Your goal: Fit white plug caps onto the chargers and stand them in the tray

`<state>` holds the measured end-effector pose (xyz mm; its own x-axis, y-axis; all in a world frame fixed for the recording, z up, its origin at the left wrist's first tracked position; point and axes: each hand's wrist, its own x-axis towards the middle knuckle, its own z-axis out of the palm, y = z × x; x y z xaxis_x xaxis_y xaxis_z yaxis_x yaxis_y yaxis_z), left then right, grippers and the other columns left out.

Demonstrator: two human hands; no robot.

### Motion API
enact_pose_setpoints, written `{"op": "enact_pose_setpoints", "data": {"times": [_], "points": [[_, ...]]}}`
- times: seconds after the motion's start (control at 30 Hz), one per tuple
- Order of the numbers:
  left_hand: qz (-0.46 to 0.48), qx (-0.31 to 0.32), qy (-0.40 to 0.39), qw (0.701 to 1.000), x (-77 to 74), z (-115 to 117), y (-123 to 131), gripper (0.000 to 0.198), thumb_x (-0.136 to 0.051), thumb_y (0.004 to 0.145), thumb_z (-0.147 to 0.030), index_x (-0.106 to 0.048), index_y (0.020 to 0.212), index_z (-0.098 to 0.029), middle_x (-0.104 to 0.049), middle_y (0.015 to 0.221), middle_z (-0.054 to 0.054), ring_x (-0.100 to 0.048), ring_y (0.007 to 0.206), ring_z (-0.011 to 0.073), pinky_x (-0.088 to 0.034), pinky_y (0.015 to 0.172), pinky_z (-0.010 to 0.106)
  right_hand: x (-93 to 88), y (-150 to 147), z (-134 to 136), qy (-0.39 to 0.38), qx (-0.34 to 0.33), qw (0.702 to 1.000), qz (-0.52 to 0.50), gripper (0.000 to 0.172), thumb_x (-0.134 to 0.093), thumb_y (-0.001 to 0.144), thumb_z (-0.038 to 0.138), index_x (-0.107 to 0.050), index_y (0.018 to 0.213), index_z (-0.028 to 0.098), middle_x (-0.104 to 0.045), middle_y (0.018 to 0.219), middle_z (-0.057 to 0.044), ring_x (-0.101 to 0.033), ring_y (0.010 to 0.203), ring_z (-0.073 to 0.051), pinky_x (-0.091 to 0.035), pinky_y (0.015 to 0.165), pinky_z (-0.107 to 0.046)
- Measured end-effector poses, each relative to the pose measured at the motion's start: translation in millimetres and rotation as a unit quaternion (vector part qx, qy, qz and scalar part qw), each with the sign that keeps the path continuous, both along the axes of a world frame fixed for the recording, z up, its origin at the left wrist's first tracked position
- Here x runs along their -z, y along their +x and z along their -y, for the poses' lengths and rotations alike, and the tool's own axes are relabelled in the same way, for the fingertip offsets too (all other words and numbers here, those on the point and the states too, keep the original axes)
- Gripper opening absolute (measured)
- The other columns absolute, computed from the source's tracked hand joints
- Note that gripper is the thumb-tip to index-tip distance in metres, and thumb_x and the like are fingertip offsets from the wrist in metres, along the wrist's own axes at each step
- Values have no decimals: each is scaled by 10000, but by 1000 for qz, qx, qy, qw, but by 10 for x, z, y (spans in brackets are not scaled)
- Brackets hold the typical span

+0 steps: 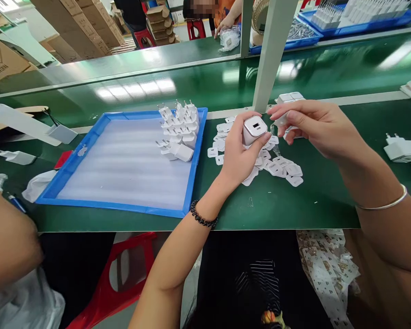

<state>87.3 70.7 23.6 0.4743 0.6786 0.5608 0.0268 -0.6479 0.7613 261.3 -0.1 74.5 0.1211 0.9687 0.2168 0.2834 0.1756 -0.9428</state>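
My left hand is wrapped round a white plug-in charger, its face with a dark USB slot turned up. Just to the right, my right hand pinches a small whitish piece, partly covered by the fingers; its kind I cannot make out. Below both hands lies a loose pile of small white rounded plastic pieces. Behind my right hand are more white block-shaped pieces, partly hidden.
A blue-rimmed tray on the left holds several white chargers, prongs up, at its right side. More chargers lie far right. A pale post rises behind my hands. A neighbour's arm is at left.
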Motion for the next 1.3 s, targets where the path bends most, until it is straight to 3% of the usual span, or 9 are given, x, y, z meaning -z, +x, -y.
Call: {"op": "enact_pose_setpoints", "data": {"times": [0.1,0.17,0.23,0.33,0.5,0.73,0.93,1.3], "points": [[21,46,25,998,-24,6,8,250,-508,1026,-382,-465,1254,-288,-594,1266,66,-612,1220,245,-526,1026,454,-28,-64,29,-3,-40,998,-46,211,-678,951,476,-748,936,278,-606,694,-16,-549,596,-151,-462,540,-323],[28,69,37,997,-41,13,8,266,-493,1028,-406,-460,1265,-290,-575,1305,71,-592,1262,256,-505,1055,462,-32,-122,43,8,-32,997,-69,207,-697,938,484,-701,954,278,-474,595,21,-463,547,-138,-388,506,-304],[22,73,22,997,-51,26,1,318,-494,1024,-445,-427,1299,-301,-570,1297,73,-602,1240,265,-512,1039,462,-33,-171,55,23,-6,994,-104,233,-759,895,464,-621,974,293,-414,575,56,-403,527,-126,-349,504,-294],[0,78,-28,997,-47,57,-11,447,-480,1019,-520,-310,1378,-315,-588,1174,71,-650,1118,260,-559,943,445,-43,-204,77,39,6,989,-143,334,-831,835,406,-532,946,307,-478,560,79,-400,505,-121,-351,501,-290],[-44,66,-5,997,-13,92,-25,499,-353,1030,-622,-274,1402,-299,-510,1272,108,-629,1170,282,-564,923,483,-63,-197,129,33,-17,990,-139,153,-790,879,288,-682,986,271,-566,550,45,-419,460,-107,-305,430,-285],[-61,65,40,995,-2,74,-55,617,-315,973,-752,-346,1368,-279,-460,1344,125,-549,1318,348,-518,1022,538,-46,-188,125,8,1,995,-100,144,-812,832,262,-784,969,295,-539,508,45,-421,434,-108,-266,389,-257],[-76,57,74,993,-27,58,-69,615,-316,979,-734,-372,1363,-258,-484,1336,140,-536,1328,359,-494,1049,553,-57,-203,127,-4,8,996,-91,127,-839,801,272,-804,914,316,-590,535,30,-479,464,-128,-296,406,-273],[-55,58,117,990,2,39,-74,503,-360,1014,-648,-364,1312,-243,-543,1271,133,-594,1241,320,-500,1058,546,-33,-181,122,-11,-5,998,-59,173,-837,816,313,-785,981,297,-580,531,35,-485,460,-125,-308,400,-278]]}}
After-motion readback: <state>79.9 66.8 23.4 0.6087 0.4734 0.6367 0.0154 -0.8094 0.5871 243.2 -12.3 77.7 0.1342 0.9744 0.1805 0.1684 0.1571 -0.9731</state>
